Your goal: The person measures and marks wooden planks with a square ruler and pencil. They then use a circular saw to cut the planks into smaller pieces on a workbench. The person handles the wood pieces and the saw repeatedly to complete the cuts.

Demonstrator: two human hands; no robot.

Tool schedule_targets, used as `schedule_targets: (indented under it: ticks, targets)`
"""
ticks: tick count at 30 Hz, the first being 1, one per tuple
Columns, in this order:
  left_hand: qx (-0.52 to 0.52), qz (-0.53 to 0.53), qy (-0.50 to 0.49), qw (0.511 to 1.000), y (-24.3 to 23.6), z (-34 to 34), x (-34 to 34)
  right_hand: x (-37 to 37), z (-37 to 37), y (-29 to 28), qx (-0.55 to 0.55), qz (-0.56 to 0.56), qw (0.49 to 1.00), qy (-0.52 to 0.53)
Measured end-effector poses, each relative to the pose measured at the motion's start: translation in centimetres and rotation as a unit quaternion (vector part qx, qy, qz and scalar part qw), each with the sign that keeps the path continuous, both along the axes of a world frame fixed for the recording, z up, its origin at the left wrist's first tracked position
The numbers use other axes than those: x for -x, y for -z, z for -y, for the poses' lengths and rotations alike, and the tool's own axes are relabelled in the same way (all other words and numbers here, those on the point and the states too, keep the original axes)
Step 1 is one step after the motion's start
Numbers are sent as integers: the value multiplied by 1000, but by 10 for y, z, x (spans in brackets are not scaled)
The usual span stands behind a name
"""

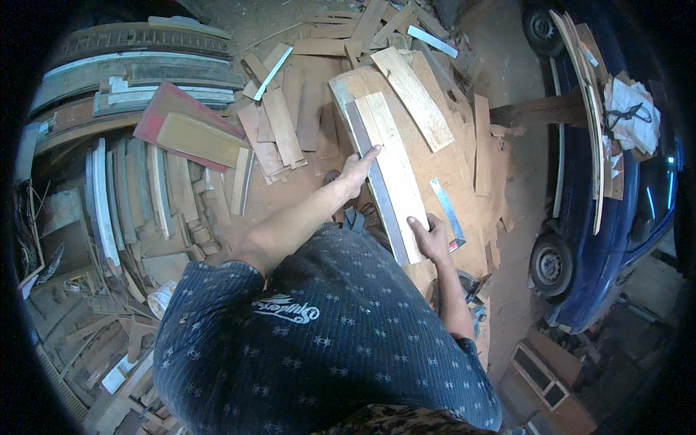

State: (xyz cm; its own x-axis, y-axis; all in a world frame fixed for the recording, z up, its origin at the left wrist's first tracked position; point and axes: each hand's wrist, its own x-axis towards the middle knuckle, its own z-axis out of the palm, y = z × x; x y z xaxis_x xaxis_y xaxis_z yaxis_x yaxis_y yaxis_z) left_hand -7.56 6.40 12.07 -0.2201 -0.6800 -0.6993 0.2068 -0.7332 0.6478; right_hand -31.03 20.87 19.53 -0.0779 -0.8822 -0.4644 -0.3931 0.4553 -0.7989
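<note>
A long pale wooden board lies slanted across the near-left side of the wooden work surface. A line runs lengthwise along it, and I cannot tell if it is one piece or two laid together. Along its left side shows a grey strip with a pale edge. My left hand grips the left side, thumb on top. Toward the near end, my right hand holds the right edge, its thumb on the upper face; its other fingers are partly hidden. Just right of the board lies a narrow bluish metal tool, perhaps a square.
Another pale board lies farther off on the work surface. Offcuts litter the floor ahead. Stacked planks fill the left, with a red-edged panel on them. At right stands a blue car, with upright boards beside it.
</note>
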Motion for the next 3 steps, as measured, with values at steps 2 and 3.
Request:
schedule_targets:
  ticks: [2,3]
  targets:
    - [31,-19,-33,999,-15,6,4,-6,2,-15,-17,-11,1000,-7]
    - [46,-28,-48,997,-25,11,5,-9,6,-22,-28,-21,999,-19]
